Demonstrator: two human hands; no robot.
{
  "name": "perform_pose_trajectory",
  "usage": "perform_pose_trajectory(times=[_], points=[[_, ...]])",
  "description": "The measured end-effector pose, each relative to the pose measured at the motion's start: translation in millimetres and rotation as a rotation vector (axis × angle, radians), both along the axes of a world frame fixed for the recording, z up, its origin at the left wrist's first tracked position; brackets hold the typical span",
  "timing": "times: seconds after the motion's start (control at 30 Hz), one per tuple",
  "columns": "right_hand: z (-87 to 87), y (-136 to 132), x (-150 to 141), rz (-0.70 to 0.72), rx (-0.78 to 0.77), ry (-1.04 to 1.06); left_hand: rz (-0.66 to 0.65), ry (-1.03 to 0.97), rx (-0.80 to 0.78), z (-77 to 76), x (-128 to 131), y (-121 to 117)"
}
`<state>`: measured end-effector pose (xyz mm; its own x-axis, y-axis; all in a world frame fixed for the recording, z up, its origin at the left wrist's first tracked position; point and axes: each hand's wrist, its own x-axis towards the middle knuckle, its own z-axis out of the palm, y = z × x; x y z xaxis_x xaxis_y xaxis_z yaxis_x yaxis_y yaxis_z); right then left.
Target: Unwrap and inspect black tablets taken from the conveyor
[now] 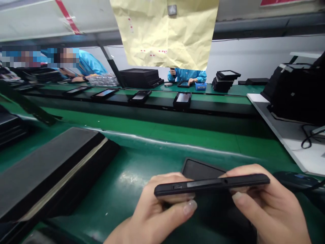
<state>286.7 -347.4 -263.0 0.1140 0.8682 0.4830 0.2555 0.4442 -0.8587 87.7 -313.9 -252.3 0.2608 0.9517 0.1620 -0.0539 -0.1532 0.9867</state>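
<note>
I hold a thin black tablet [212,184] edge-on in front of me, its side with a port and a slot facing the camera. My left hand [154,206] grips its left end, thumb beneath and fingers behind. My right hand [269,203] grips its right end the same way. Under the tablet a black pad [200,167] lies on the green work surface [122,189].
A stack of black trays [50,169] lies at my left. A conveyor [152,101] carries several tablets. Beyond it sit people in blue coats, more black trays [139,77] and a small blue box [200,86]. A white table [286,135] with black equipment and cables stands right. Yellow paper [167,30] hangs overhead.
</note>
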Motion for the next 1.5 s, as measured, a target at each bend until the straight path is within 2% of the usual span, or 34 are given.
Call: perform_pose_trajectory(times=[0.1, 0.23, 0.5, 0.7, 0.8, 0.9, 1.07, 1.13, 1.23, 1.4, 1.5], points=[[-1.8, 10, 8, 0.098, 0.075, -0.017, -0.235, 0.044, 0.314, -1.2, 0, 25], [-10.6, 18, 19, 0.214, 0.182, -0.023, -0.335, 0.054, 0.533, -6.4, -3, 41], [-12.7, 18, 23, 0.263, 0.164, -0.011, -0.361, 0.080, 0.551, -5.3, -5, 37], [-16.6, 26, 25, 0.252, 0.339, -0.046, -0.332, 0.048, 0.706, -8.4, -2, 40], [-18.4, 27, 25, 0.227, 0.357, -0.079, -0.333, 0.060, 0.731, -9.2, -2, 40], [-14.0, 22, 21, 0.083, 0.383, -0.216, -0.317, 0.079, 0.719, -9.7, -2, 38], [1.0, 5, 14, -0.084, 0.525, -0.545, -0.267, 0.173, 0.694, -12.3, 0, 33], [4.2, 3, 17, -0.072, 0.585, -0.708, -0.257, 0.219, 0.731, -12.5, 1, 32], [5.2, 4, 27, 0.057, 0.620, -0.851, -0.262, 0.270, 0.783, -10.8, 0, 30], [5.6, 4, 29, 0.087, 0.593, -0.847, -0.291, 0.337, 0.738, -6.1, -2, 28], [4.0, -2, 20, 0.008, 0.560, -0.810, -0.299, 0.350, 0.693, -5.5, -2, 27]])
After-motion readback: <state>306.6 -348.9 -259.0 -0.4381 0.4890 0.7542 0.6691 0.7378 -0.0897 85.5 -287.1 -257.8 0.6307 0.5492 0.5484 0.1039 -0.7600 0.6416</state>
